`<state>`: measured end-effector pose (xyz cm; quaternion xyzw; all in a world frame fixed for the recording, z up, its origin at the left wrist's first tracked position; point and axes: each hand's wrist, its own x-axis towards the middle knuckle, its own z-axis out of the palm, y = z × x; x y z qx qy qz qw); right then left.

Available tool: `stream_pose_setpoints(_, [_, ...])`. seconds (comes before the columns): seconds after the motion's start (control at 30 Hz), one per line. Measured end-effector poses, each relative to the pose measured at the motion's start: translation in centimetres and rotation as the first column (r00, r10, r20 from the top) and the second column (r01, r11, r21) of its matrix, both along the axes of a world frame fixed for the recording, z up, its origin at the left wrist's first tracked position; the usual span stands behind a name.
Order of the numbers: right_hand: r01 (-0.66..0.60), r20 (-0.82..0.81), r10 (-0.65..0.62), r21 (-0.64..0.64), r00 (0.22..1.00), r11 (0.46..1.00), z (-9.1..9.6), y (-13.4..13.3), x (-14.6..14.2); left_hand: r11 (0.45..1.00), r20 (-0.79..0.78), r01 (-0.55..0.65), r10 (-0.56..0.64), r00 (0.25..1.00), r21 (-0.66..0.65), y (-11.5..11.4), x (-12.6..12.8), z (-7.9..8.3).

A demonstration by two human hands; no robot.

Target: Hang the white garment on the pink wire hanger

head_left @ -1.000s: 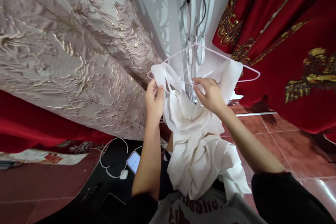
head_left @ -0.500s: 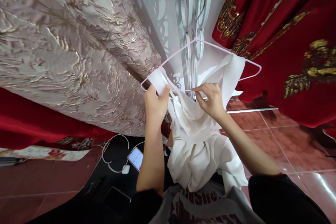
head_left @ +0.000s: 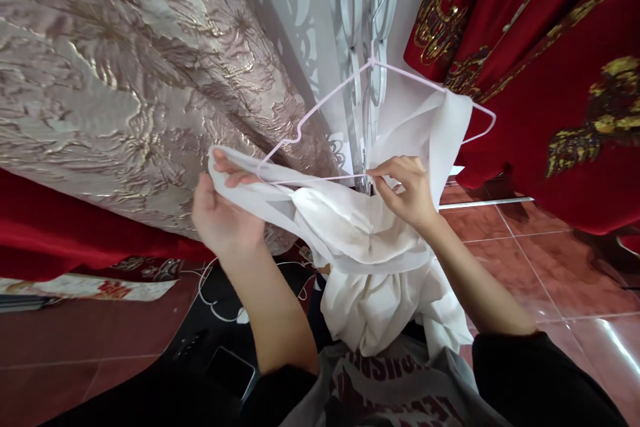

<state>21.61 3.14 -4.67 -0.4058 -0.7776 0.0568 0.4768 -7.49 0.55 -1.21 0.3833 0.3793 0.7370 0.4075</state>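
Note:
A white sleeveless dress (head_left: 367,230) hangs by one shoulder strap from the right arm of a pink hanger (head_left: 336,91). My left hand (head_left: 227,220) stretches the other strap outward past the hanger's left end, its fingers inside the strap and its thumb outside. Between thumb and forefinger, my right hand (head_left: 407,192) pinches the thin lower bar of the hanger near its middle. The dress's lower part falls in bunched folds over my lap. The hanger's top meets a white metal stand.
Pink-and-gold patterned fabric (head_left: 150,80) drapes on the left, and red fabric with gold decoration (head_left: 525,107) on the right. The white ornate stand (head_left: 354,7) rises ahead. A phone (head_left: 231,372) and white cables lie on a black surface at lower left. Red tiles (head_left: 545,273) cover the floor.
My left hand has moved left, drawing the left strap off the hanger's left arm and spreading it wide. My right hand keeps its pinch on the lower bar.

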Motion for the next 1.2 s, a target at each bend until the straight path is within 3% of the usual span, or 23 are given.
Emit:
stream_pose_setpoints(0.07, [-0.015, -0.008, 0.015, 0.016, 1.000, 1.000, -0.1, -0.1, -0.1, 0.997, 0.125, -0.061, 0.065, 0.990, -0.037, 0.3, 0.5, -2.3])
stream_pose_setpoints(0.17, [-0.049, -0.010, 0.049, 0.022, 0.999, 0.999, -0.3, -0.1, -0.5, 0.988, 0.191, 0.069, -0.043, 0.981, -0.135, 0.3, 3.9, -4.0])
stream_pose_setpoints(0.23, [-0.073, -0.008, 0.073, 0.029, 0.997, 0.997, -0.5, -0.4, -0.9, 0.981, 0.224, 0.171, -0.147, 0.963, -0.089, -0.1, 6.6, -3.8])
stream_pose_setpoints(0.37, [-0.088, -0.088, 0.094, 0.078, 0.992, 0.993, -0.5, -2.2, -1.0, 0.984, 0.194, 0.176, -0.180, 0.964, 0.041, -0.8, 9.3, -2.5])
stream_pose_setpoints(0.4, [-0.030, -0.158, 0.048, 0.117, 0.986, 0.993, -0.3, -2.6, -0.6, 0.984, 0.198, 0.169, -0.178, 0.964, 0.060, -0.8, 9.5, -2.4])
stream_pose_setpoints(0.47, [0.218, -0.370, -0.136, 0.188, 0.919, 0.958, 0.1, -2.8, 0.8, 0.984, 0.202, 0.162, -0.175, 0.964, 0.080, -0.8, 9.5, -2.5])
stream_pose_setpoints(0.53, [0.462, -0.531, -0.330, 0.133, 0.780, 0.877, 0.9, -2.1, 2.6, 0.986, 0.192, 0.145, -0.159, 0.968, 0.084, -0.7, 9.5, -2.7])
stream_pose_setpoints(0.57, [0.508, -0.546, -0.397, 0.061, 0.738, 0.859, 1.4, -1.5, 3.4, 0.987, 0.190, 0.136, -0.151, 0.970, 0.086, -0.7, 9.6, -2.8])
stream_pose_setpoints(0.63, [0.450, -0.469, -0.446, -0.111, 0.762, 0.886, 2.3, -0.2, 4.8, 0.988, 0.200, 0.123, -0.139, 0.970, 0.090, -0.6, 10.0, -3.1])
stream_pose_setpoints(0.7, [0.322, -0.381, -0.390, -0.232, 0.838, 0.918, 3.3, 0.7, 5.2, 0.989, 0.216, 0.115, -0.132, 0.968, 0.089, -0.6, 10.4, -3.3])
stream_pose_setpoints(0.8, [0.195, -0.414, -0.290, -0.257, 0.863, 0.947, 5.0, 1.0, 4.8, 0.990, 0.219, 0.116, -0.131, 0.967, 0.082, -0.4, 10.5, -3.5])
stream_pose_setpoints(1.0, [0.147, -0.629, -0.217, -0.162, 0.746, 0.976, 7.7, 1.7, 6.7, 0.994, 0.197, 0.101, -0.108, 0.974, 0.046, 0.4, 9.3, -3.4])
stream_pose_setpoints(1.1, [-0.008, -0.750, -0.173, -0.231, 0.639, 0.973, 7.3, 3.1, 9.9, 0.994, 0.208, 0.107, -0.109, 0.972, 0.021, 0.6, 9.0, -3.3])
stream_pose_setpoints(1.2, [-0.147, -0.752, -0.128, -0.287, 0.646, 0.947, 5.8, 3.9, 13.6, 0.992, 0.199, 0.130, -0.128, 0.972, 0.001, 0.5, 8.8, -3.2])
